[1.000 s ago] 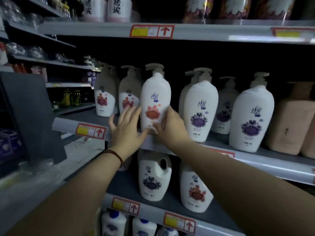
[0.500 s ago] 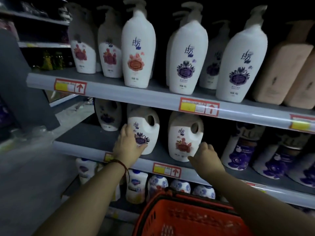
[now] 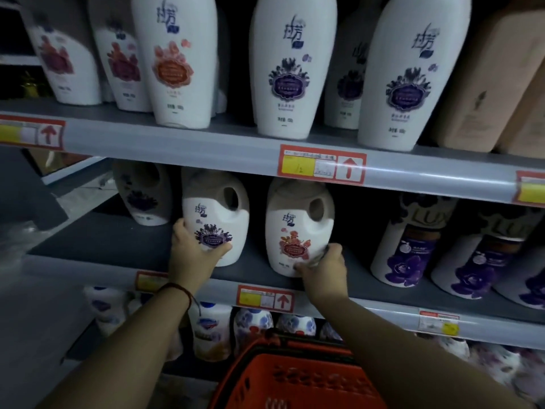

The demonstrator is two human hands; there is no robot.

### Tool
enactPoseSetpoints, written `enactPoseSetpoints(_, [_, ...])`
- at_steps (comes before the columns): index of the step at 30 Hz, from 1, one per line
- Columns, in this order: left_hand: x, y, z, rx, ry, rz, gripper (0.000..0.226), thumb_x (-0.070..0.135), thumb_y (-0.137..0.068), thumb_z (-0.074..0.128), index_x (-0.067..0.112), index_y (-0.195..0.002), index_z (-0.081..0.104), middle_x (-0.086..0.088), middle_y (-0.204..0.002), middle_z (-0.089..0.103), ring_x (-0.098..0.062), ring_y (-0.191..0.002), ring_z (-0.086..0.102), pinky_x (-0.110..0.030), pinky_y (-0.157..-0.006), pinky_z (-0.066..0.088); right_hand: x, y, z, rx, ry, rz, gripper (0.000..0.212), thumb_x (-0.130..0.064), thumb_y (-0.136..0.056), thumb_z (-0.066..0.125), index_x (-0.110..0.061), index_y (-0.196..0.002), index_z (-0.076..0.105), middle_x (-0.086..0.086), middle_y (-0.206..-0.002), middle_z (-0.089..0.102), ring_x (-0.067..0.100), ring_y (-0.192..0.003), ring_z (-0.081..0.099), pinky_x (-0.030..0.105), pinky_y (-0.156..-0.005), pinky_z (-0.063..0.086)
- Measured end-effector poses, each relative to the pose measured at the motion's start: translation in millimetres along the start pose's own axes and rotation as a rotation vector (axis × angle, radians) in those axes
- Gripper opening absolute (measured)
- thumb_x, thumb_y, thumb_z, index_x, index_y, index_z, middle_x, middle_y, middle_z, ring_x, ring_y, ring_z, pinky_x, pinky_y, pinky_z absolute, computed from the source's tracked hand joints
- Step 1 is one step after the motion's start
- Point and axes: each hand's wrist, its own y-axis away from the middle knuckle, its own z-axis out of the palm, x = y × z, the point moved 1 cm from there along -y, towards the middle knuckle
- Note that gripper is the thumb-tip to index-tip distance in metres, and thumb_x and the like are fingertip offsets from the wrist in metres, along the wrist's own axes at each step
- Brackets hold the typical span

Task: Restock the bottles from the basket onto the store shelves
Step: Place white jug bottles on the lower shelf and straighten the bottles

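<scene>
Head view: left hand (image 3: 193, 255) grips purple-label jug (image 3: 216, 222) low on its base, fingers wrapped around the left edge, thumb across the front. Right hand (image 3: 323, 268) grips red-label jug (image 3: 298, 228) at its lower right corner. Both jugs stand upright on the middle shelf (image 3: 118, 246), just apart. Orange basket (image 3: 298, 379) sits below the wrists.

The top edge crops the upper bottles (image 3: 284, 66); the bottom edge crops the basket (image 3: 298, 379).

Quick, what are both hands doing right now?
Left hand: grips the purple-flower jug.
Right hand: grips the red-flower jug.
</scene>
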Motion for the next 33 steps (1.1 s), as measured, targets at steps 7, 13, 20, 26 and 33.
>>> enactPoseSetpoints(7, [35, 53, 1, 0.116, -0.305, 0.311, 0.075, 0.016, -0.068, 0.079, 0.006, -0.131, 0.041, -0.017, -0.139, 0.039, -0.039, -0.121, 0.041, -0.051, -0.097, 0.043, -4, 9, -13, -0.068, 0.038, -0.01, 0.049, -0.013, -0.082, 0.069, -0.006, -0.12, 0.038, 0.014, -0.131, 0.043, 0.031, -0.117, 0.048, 0.034, -0.093, 0.041])
enactPoseSetpoints(13, [77, 105, 58, -0.109, -0.307, 0.794, 0.056, 0.023, -0.077, 0.071, 0.012, -0.127, 0.048, -0.008, -0.126, 0.052, -0.022, -0.117, 0.04, -0.042, -0.098, 0.044, 27, 9, -96, 0.112, 0.355, -0.178, 0.053, -0.017, -0.083, 0.066, -0.003, -0.127, 0.04, 0.016, -0.126, 0.044, 0.034, -0.118, 0.043, 0.04, -0.098, 0.038])
enactPoseSetpoints(20, [128, 142, 124, -0.487, -0.414, 0.797, 0.061, 0.038, -0.089, 0.057, 0.018, -0.142, 0.037, 0.0, -0.145, 0.042, -0.021, -0.131, 0.042, -0.035, -0.105, 0.041, 61, -5, -159, 0.103, 0.451, -0.126, 0.048, -0.015, -0.081, 0.066, 0.0, -0.12, 0.042, 0.02, -0.121, 0.045, 0.039, -0.115, 0.043, 0.045, -0.098, 0.038])
enactPoseSetpoints(26, [140, 150, 189, -0.923, -0.301, 0.471, 0.097, 0.044, -0.085, 0.062, 0.023, -0.152, -0.006, 0.003, -0.161, 0.005, -0.02, -0.145, 0.022, -0.038, -0.114, 0.032, 87, -28, -175, 0.005, 0.313, -0.09, 0.092, -0.022, -0.082, 0.069, -0.003, -0.15, 0.009, 0.016, -0.151, 0.031, 0.032, -0.138, 0.032, 0.033, -0.109, 0.03])
enactPoseSetpoints(33, [122, 145, 210, -0.93, -0.043, 0.292, 0.093, 0.036, -0.085, 0.063, 0.034, -0.151, -0.003, 0.003, -0.146, 0.047, -0.015, -0.129, 0.049, -0.036, -0.105, 0.044, 106, -36, -158, -0.059, 0.175, -0.108, 0.093, -0.03, -0.083, 0.067, -0.021, -0.153, 0.007, 0.006, -0.125, 0.065, 0.025, -0.115, 0.06, 0.029, -0.092, 0.047])
